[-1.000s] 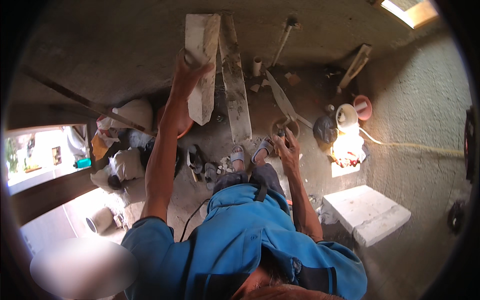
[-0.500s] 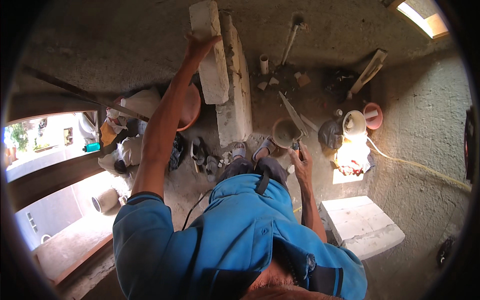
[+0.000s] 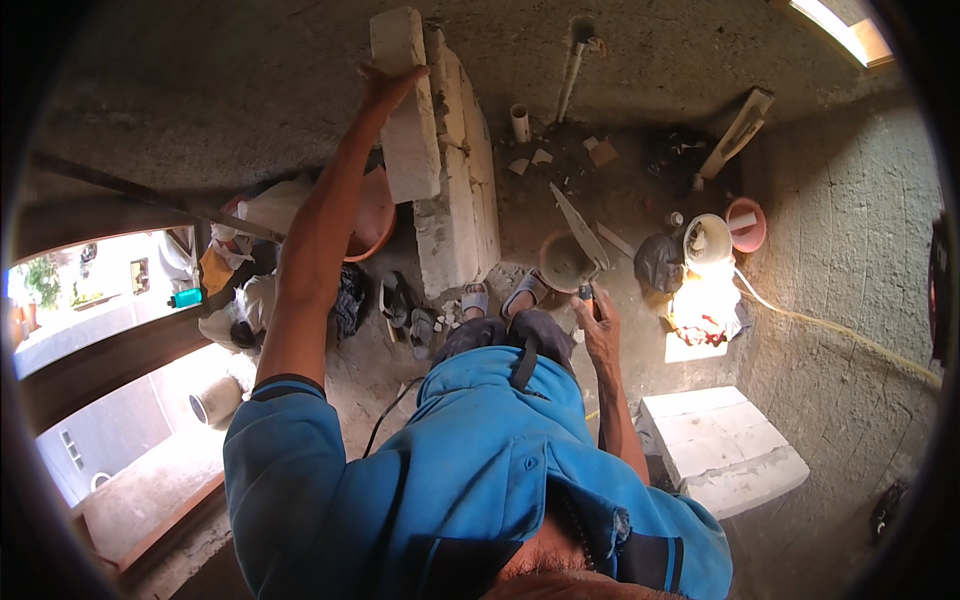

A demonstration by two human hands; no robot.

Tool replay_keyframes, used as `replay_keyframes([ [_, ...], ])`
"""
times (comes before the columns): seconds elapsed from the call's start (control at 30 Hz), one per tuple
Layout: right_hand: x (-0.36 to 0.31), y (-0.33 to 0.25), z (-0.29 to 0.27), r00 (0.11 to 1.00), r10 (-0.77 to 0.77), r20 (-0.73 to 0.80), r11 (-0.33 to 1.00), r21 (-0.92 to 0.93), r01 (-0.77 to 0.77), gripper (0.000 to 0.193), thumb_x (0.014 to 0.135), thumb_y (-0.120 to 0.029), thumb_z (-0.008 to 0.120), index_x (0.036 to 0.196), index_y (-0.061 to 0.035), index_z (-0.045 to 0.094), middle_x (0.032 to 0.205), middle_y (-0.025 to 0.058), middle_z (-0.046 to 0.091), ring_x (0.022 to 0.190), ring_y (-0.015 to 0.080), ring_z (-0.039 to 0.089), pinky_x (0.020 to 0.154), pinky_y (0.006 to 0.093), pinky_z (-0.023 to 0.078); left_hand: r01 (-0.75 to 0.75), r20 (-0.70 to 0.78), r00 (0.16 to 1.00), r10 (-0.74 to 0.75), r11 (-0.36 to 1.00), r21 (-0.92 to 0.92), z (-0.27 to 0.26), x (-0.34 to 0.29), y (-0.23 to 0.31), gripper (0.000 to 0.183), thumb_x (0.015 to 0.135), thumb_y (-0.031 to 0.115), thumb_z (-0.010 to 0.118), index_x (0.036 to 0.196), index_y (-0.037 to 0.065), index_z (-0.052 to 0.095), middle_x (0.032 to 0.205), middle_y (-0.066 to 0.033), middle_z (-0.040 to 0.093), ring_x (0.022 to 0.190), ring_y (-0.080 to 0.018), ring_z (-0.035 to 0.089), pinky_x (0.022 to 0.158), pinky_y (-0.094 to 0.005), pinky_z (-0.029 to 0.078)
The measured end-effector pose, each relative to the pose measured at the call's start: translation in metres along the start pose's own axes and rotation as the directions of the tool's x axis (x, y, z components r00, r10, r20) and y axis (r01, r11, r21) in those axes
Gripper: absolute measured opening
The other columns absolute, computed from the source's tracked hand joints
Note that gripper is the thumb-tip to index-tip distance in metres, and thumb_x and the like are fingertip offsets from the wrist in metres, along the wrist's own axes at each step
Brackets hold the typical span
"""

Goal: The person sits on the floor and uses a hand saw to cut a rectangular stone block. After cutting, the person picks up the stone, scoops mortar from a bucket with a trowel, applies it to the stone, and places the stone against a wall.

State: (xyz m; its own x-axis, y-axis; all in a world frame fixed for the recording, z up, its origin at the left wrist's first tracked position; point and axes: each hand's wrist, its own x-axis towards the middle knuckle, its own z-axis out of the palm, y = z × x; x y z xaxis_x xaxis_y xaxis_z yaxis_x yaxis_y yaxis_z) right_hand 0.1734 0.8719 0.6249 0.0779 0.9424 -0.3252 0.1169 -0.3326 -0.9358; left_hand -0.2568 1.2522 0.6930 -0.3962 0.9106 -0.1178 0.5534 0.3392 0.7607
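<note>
My left hand (image 3: 388, 88), arm stretched forward, grips a long white block (image 3: 412, 160) with thumb and fingers spread across its face. That block stands against the left side of a low wall of pale blocks (image 3: 455, 235); whether it rests on the wall or is held clear, I cannot tell. Lower down on the right, my right hand (image 3: 602, 328) is closed round the handle of a trowel (image 3: 577, 225). The trowel's long blade points forward and to the left, above a round mortar tub (image 3: 562, 262) near my feet.
White blocks (image 3: 710, 440) are stacked at the right. Two buckets (image 3: 708, 245) and a black bag (image 3: 657, 265) stand by the right wall, with a yellowish hose (image 3: 830, 322). A reddish basin (image 3: 372, 215) and sandals (image 3: 397, 300) lie left. An upright pipe (image 3: 571, 85) rises ahead.
The view has shifted slightly, so the block, wall and trowel appear a little further left. Both hands keep their holds, and the block stays beside the wall.
</note>
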Motion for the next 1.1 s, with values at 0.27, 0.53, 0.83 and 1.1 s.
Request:
replay_keyframes([
  [0.27, -0.001, 0.012, -0.005, 0.999, 0.030, -0.027, 0.998, -0.058, -0.031, 0.043, 0.096, -0.030, 0.074, 0.129, -0.0045, 0.065, 0.089, -0.0018, 0.056, 0.072, 0.0078, 0.052, 0.062, 0.0246, 0.043, -0.033, 0.103, 0.994, 0.021, 0.993, 0.114, 0.008, 0.044, -0.011, 0.137, 0.063, 0.057, 0.090, 0.150, -0.017, 0.014, 0.136, -0.0346, 0.052, 0.123, -0.0400, 0.060, 0.096, -0.0470, 0.055],
  [0.53, 0.000, 0.010, 0.004, 0.997, 0.061, -0.057, 0.998, -0.007, -0.062, 0.048, 0.095, -0.029, 0.076, 0.134, -0.0035, 0.064, 0.087, -0.0017, 0.055, 0.069, 0.0076, 0.052, 0.060, 0.0251, 0.043, -0.133, 0.211, 0.972, 0.105, 0.984, 0.122, 0.015, 0.083, -0.028, 0.133, 0.064, 0.059, 0.088, 0.152, -0.014, 0.020, 0.144, -0.0312, 0.051, 0.131, -0.0389, 0.056, 0.108, -0.0453, 0.048],
  [0.83, 0.011, -0.009, 0.019, 0.996, 0.082, -0.025, 0.996, 0.022, -0.082, 0.050, 0.095, -0.027, 0.076, 0.136, -0.0022, 0.062, 0.086, -0.0017, 0.055, 0.069, 0.0073, 0.050, 0.060, 0.0247, 0.042, -0.110, 0.004, 0.994, 0.113, 0.960, 0.259, 0.047, 0.115, -0.060, 0.119, 0.067, 0.059, 0.088, 0.148, -0.012, 0.039, 0.142, -0.0266, 0.055, 0.130, -0.0361, 0.057, 0.107, -0.0420, 0.048],
  [1.1, 0.022, -0.013, 0.029, 0.992, 0.112, -0.058, 0.994, -0.010, -0.113, 0.043, 0.096, -0.027, 0.075, 0.131, -0.0042, 0.065, 0.084, -0.0021, 0.055, 0.070, 0.0072, 0.051, 0.060, 0.0249, 0.042, -0.171, 0.136, 0.978, 0.159, 0.981, 0.089, 0.081, 0.136, -0.064, 0.111, 0.067, 0.058, 0.088, 0.147, -0.006, 0.046, 0.143, -0.0229, 0.057, 0.132, -0.0333, 0.056, 0.108, -0.0417, 0.047],
])
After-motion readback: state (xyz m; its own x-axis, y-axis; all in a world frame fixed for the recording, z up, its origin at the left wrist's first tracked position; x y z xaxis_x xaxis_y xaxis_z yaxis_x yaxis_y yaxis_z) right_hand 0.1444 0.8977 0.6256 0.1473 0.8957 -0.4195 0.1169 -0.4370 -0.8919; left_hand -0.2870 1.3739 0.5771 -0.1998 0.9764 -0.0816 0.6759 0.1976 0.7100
